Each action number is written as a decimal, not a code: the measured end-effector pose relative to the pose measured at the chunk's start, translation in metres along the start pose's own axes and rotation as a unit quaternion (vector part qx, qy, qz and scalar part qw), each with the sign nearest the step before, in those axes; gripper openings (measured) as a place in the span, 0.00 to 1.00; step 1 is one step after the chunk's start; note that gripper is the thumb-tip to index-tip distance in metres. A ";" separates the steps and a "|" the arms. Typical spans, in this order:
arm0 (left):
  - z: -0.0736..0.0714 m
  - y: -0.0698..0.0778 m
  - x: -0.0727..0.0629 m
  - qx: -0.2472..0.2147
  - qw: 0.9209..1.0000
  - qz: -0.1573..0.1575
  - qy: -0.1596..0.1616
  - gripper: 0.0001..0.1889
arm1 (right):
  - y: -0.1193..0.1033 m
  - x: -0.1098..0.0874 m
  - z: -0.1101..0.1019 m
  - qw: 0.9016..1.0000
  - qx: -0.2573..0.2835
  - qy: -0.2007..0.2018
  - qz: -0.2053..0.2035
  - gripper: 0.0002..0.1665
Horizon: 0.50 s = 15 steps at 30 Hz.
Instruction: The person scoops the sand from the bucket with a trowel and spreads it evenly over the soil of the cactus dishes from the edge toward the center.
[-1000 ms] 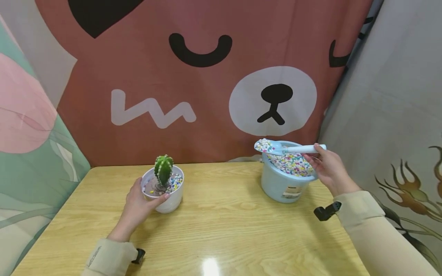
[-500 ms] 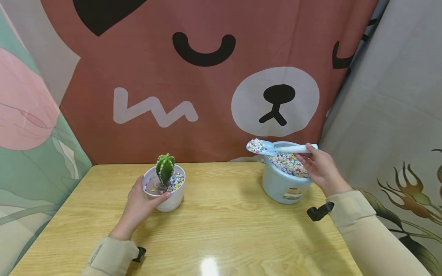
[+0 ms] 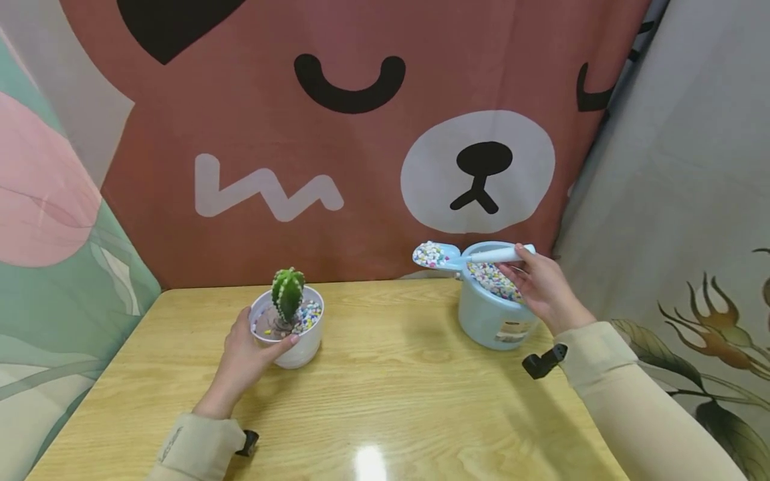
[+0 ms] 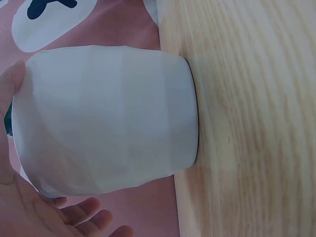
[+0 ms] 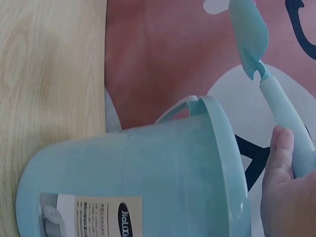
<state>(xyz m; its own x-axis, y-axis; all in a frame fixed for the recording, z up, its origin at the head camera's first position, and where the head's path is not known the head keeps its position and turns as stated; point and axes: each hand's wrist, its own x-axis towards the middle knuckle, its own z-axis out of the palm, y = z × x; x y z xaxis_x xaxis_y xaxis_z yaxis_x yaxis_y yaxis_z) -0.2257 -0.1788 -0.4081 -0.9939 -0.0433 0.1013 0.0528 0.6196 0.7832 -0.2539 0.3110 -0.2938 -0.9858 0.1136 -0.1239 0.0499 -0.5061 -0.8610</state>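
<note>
A small green cactus (image 3: 287,294) grows in a white flowerpot (image 3: 301,349), with coloured pebbles over part of its soil. My left hand (image 3: 243,361) holds this pot at the rim, thumb on the near side and fingers around the left. In the left wrist view the flowerpot (image 4: 108,118) stands upright on the wood. The fingers of my right hand (image 3: 544,287) grip the handle of a light blue trowel (image 3: 442,257). Its blade carries a heap of coloured pebbles and sticks out past the left rim of a blue bucket (image 3: 490,324), above the table.
More coloured pebbles (image 3: 493,279) fill the bucket, which bears a label and, in the right wrist view, shows a bucket handle (image 5: 175,108). A wooden table (image 3: 373,387) lies under everything. A bear-print curtain (image 3: 361,247) hangs along its back edge.
My right hand has moved left with the loaded trowel, bringing the blade from over the bucket's rim to beyond its left side. My left hand and the flowerpot stay in place.
</note>
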 end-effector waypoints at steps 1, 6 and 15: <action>0.000 0.000 -0.001 0.000 1.000 -0.001 0.001 0.63 | 0.000 0.000 0.002 1.000 -0.004 -0.001 0.000 0.08; 0.000 0.000 -0.002 -0.003 1.000 -0.004 -0.002 0.64 | 0.003 0.001 0.007 1.000 0.004 -0.008 0.006 0.08; 0.001 0.000 -0.001 -0.009 1.000 -0.003 -0.004 0.64 | 0.010 0.004 0.015 0.999 0.006 -0.036 0.004 0.12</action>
<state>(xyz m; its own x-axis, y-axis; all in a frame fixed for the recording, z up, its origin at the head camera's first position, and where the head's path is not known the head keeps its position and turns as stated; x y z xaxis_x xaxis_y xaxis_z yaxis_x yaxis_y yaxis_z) -0.2247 -0.1784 -0.4089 -0.9949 -0.0412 0.0916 0.0482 0.6044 0.7953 -0.2595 0.2936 -0.2955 -0.9945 0.0472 -0.0940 0.0563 -0.5163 -0.8545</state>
